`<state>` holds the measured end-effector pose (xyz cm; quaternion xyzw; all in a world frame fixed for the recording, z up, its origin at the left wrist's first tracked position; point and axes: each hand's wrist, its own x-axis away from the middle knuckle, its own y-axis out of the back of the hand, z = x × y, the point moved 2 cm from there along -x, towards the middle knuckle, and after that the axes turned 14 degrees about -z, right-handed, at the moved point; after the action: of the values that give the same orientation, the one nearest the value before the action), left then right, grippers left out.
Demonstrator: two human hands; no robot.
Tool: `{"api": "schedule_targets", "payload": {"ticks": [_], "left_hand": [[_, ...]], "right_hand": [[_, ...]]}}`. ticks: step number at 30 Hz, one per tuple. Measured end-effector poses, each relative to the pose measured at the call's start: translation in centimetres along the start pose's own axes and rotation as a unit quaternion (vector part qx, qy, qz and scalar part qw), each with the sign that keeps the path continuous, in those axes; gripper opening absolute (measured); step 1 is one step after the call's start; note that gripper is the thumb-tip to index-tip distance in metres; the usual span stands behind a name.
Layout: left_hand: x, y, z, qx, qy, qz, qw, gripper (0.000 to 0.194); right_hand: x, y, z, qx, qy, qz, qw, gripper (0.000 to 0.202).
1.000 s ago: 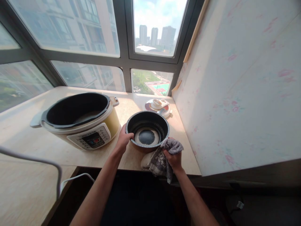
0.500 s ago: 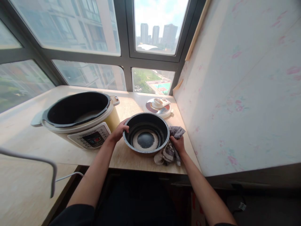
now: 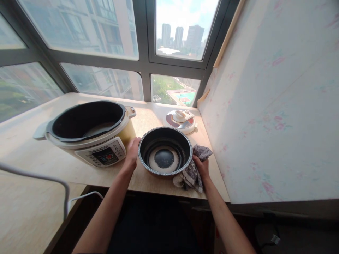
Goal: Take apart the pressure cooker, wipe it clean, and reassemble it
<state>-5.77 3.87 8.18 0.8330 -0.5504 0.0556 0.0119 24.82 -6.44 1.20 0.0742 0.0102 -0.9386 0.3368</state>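
The black inner pot point(image 3: 164, 158), with a pale ring on its bottom, is between my two hands above the front of the wooden counter. My left hand point(image 3: 132, 152) holds its left outer wall, thumb outside the rim; the fingertips are partly hidden. On the right, my right hand point(image 3: 201, 167) is closed round a grey patterned cloth point(image 3: 192, 176), which lies against the pot's outer wall. To the left stands the electric pressure cooker point(image 3: 106, 155), uncovered, its dark inside showing. Behind the pot lies its white and brown lid point(image 3: 180, 121).
Window frames point(image 3: 106, 61) border the counter point(image 3: 150, 113) at the back. A flowered wall point(image 3: 265, 123) closes off the right side. At the lower left a grey cord point(image 3: 39, 175) runs over the counter, and a thinner white cord point(image 3: 84, 194) hangs near the front edge.
My left thumb has come off the pot's inner rim and now lies outside it. My right hand still grips the cloth at the pot's right side. The view has shifted slightly.
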Motion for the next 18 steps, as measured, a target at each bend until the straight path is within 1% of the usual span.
{"api": "schedule_targets", "payload": {"ticks": [1,2,4,5,7,9,11,13,15,18], "left_hand": [[1.2,0.7,0.0,0.011,-0.004,-0.060,0.998,0.048],[2.6,1.2,0.0,0.027,-0.001,-0.095,0.995,0.057],[5.6,1.7,0.0,0.055,0.008,-0.089,0.994,0.076],[6.9,1.8,0.0,0.060,0.015,-0.088,0.994,0.080],[9.1,1.4,0.0,0.062,0.013,-0.063,0.996,0.077],[10.4,0.7,0.2,0.047,-0.007,-0.045,0.998,0.073],[10.8,0.0,0.5,0.027,-0.031,-0.057,0.998,0.072],[10.4,-0.4,0.7,0.018,-0.044,-0.079,0.996,0.070],[9.3,-0.5,0.7,0.027,-0.037,-0.076,0.996,0.066],[6.7,-0.2,0.4,0.058,-0.006,-0.047,0.997,0.055]], "right_hand": [[0.0,0.0,0.1,0.002,0.000,-0.002,1.000,0.035],[0.1,0.0,0.1,0.003,0.000,-0.003,1.000,0.035],[0.4,0.0,0.3,0.005,0.001,-0.008,1.000,0.036],[0.6,0.1,0.3,0.007,0.001,-0.012,1.000,0.037],[1.1,0.3,0.4,0.016,0.004,-0.023,1.000,0.038],[1.9,0.5,0.4,0.031,0.009,-0.036,0.999,0.038],[2.8,0.8,0.3,0.045,0.022,-0.043,0.998,0.038],[3.9,1.1,0.2,0.060,0.051,-0.044,0.996,0.036],[5.2,1.3,0.1,0.077,0.097,-0.032,0.992,0.033],[7.1,1.2,0.1,0.095,0.162,-0.004,0.982,0.031]]}}
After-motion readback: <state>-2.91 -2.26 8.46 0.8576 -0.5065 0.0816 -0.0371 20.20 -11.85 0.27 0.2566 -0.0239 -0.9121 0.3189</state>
